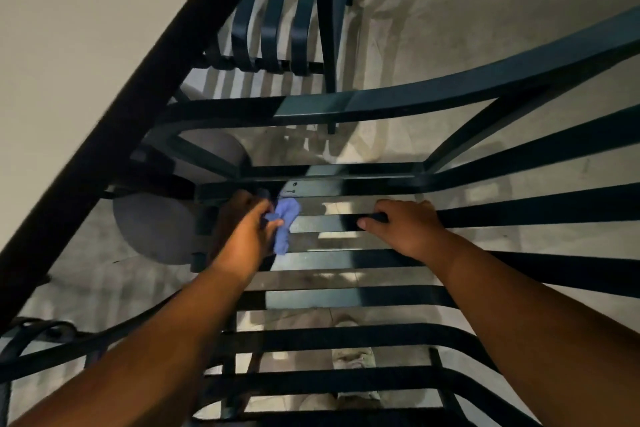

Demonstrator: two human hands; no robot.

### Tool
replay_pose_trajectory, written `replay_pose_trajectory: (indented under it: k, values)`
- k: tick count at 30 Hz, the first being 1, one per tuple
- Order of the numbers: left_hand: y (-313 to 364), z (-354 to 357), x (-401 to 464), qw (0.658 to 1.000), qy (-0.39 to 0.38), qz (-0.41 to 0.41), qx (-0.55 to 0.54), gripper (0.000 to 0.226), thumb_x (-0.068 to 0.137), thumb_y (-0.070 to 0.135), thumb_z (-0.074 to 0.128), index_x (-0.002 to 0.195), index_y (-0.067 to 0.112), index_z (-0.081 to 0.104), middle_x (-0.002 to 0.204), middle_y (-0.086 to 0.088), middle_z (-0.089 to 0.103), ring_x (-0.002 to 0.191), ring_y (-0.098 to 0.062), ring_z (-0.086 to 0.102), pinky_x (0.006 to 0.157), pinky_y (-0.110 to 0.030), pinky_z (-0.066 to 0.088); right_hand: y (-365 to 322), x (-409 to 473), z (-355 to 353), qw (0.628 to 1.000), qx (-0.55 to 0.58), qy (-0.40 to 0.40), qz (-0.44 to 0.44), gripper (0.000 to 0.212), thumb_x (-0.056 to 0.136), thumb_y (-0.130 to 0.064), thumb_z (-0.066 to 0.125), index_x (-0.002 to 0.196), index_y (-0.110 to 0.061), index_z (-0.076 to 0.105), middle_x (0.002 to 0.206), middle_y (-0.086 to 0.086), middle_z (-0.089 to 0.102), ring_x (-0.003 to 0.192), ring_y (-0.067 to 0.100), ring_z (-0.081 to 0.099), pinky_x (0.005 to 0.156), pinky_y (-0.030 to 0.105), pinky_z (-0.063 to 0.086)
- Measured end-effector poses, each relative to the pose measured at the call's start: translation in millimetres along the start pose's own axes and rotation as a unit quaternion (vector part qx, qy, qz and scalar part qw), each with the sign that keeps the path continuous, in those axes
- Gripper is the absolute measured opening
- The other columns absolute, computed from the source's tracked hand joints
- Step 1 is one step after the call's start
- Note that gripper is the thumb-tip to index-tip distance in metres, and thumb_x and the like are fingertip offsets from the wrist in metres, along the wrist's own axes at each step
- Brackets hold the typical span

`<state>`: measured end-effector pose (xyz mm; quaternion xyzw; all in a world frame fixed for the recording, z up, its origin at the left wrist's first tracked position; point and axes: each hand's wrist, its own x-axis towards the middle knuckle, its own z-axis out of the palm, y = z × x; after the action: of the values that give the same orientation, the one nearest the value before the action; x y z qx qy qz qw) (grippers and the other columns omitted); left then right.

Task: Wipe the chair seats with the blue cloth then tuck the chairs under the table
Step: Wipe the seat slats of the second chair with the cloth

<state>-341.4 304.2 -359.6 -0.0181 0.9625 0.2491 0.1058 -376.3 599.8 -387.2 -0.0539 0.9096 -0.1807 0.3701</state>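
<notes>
Dark green metal slats fill the head view: the near chair [485,215] is seen from above, its flat bars running across the frame over a pale concrete floor [485,28]. The left hand [247,236] grips the blue cloth [285,222], fingers and thumb curled round it, and holds it against a slat close to the chair's rear crossbar, where two small screws show. The cloth hangs bunched from the fist, partly over the gap between two slats. The right hand [401,222] is just beside it on the same slat, its fingers hooked over the far edge and the thumb under the near edge, so it is gripping the bar. Both forearms reach in from the bottom of the frame.

A second chair [277,21] of the same slatted make stands farther off, at the top. The worktop [86,28] takes up the upper left, its dark rim cutting diagonally across; round grey base plates lie beneath it. A shoe [353,357] shows through the slats below.
</notes>
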Motion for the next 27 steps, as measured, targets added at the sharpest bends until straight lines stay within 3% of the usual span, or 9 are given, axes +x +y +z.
replay_pose_trajectory:
  k: [3, 6, 8, 10, 14, 19, 22, 25, 27]
  values:
    - [-41, -37, -1, 0.994, 0.096, -0.05, 0.019, 0.005, 0.092, 0.031, 0.061, 0.09, 0.028, 0.064, 0.084, 0.004, 0.06, 0.078, -0.002, 0.057, 0.067, -0.027, 0.044, -3, -6, -2, 0.999, 0.027, 0.038, -0.013, 0.032, 0.093, -0.065, 0.053, 0.094, -0.034, 0.059, 0.094, -0.005, 0.06, 0.094, 0.022, 0.059, 0.093, 0.044, 0.043]
    - [-33, -37, 12, 0.984, 0.168, -0.064, -0.011, 0.002, 0.091, 0.034, 0.057, 0.092, 0.033, 0.056, 0.082, 0.021, 0.052, 0.08, 0.0, 0.053, 0.074, -0.034, 0.048, -8, -8, 0, 0.975, 0.059, 0.202, -0.065, 0.034, 0.092, -0.046, 0.067, 0.115, -0.021, 0.069, 0.113, 0.007, 0.062, 0.105, 0.028, 0.057, 0.089, 0.044, 0.05]
    - [-17, -19, 25, 0.975, 0.207, -0.082, 0.003, 0.006, 0.089, 0.025, 0.059, 0.092, 0.03, 0.057, 0.086, 0.017, 0.057, 0.088, -0.004, 0.05, 0.081, -0.045, 0.046, -10, -2, -3, 0.958, 0.009, 0.273, -0.085, 0.045, 0.092, -0.051, 0.059, 0.126, -0.022, 0.067, 0.12, 0.01, 0.062, 0.114, 0.033, 0.053, 0.096, 0.047, 0.046]
    - [8, 6, 37, 0.984, 0.154, -0.09, 0.023, 0.008, 0.091, 0.021, 0.059, 0.096, 0.025, 0.063, 0.101, -0.006, 0.063, 0.102, -0.023, 0.05, 0.088, -0.046, 0.045, -10, 10, -8, 0.973, -0.037, 0.222, -0.044, 0.062, 0.091, -0.068, 0.04, 0.138, -0.031, 0.058, 0.132, 0.007, 0.058, 0.125, 0.032, 0.045, 0.105, 0.048, 0.034]
    - [92, 60, 48, 0.999, 0.01, 0.048, -0.009, 0.013, 0.091, 0.013, 0.061, 0.094, 0.024, 0.067, 0.099, 0.001, 0.061, 0.099, -0.025, 0.052, 0.076, -0.019, 0.033, -8, 37, -15, 0.986, -0.135, 0.097, 0.029, 0.058, 0.094, -0.071, 0.033, 0.141, -0.04, 0.049, 0.132, 0.004, 0.057, 0.122, 0.03, 0.049, 0.099, 0.043, 0.031]
    - [100, 52, 59, 0.993, -0.007, 0.115, -0.005, 0.015, 0.089, 0.002, 0.062, 0.096, 0.011, 0.072, 0.096, -0.009, 0.066, 0.094, -0.027, 0.056, 0.087, -0.041, 0.043, -2, 45, -29, 0.989, -0.138, 0.057, 0.013, 0.044, 0.099, -0.059, 0.037, 0.139, -0.045, 0.049, 0.131, 0.002, 0.058, 0.118, 0.03, 0.053, 0.088, 0.04, 0.034]
    - [37, 16, 45, 0.998, 0.021, 0.052, 0.018, 0.013, 0.095, 0.01, 0.059, 0.103, 0.011, 0.069, 0.103, -0.01, 0.067, 0.098, -0.027, 0.061, 0.084, -0.035, 0.046, -1, 32, -29, 0.993, -0.091, 0.07, -0.011, 0.046, 0.101, -0.056, 0.041, 0.144, -0.041, 0.048, 0.13, 0.004, 0.057, 0.12, 0.031, 0.052, 0.101, 0.039, 0.035]
    - [-14, -28, 32, 0.996, 0.068, -0.047, 0.016, 0.026, 0.102, 0.019, 0.049, 0.084, 0.027, 0.065, 0.082, 0.012, 0.068, 0.08, -0.002, 0.065, 0.074, -0.026, 0.047, -5, 25, -26, 0.992, -0.091, 0.084, -0.016, 0.047, 0.103, -0.051, 0.042, 0.147, -0.035, 0.048, 0.13, 0.006, 0.058, 0.12, 0.031, 0.053, 0.105, 0.039, 0.035]
    - [-22, -35, 34, 0.991, 0.053, -0.121, -0.007, 0.029, 0.101, 0.021, 0.046, 0.081, 0.022, 0.066, 0.072, 0.01, 0.069, 0.073, -0.002, 0.067, 0.079, -0.037, 0.053, -6, 23, -25, 0.99, -0.1, 0.095, -0.022, 0.047, 0.104, -0.05, 0.041, 0.148, -0.034, 0.047, 0.13, 0.006, 0.059, 0.119, 0.03, 0.054, 0.108, 0.039, 0.032]
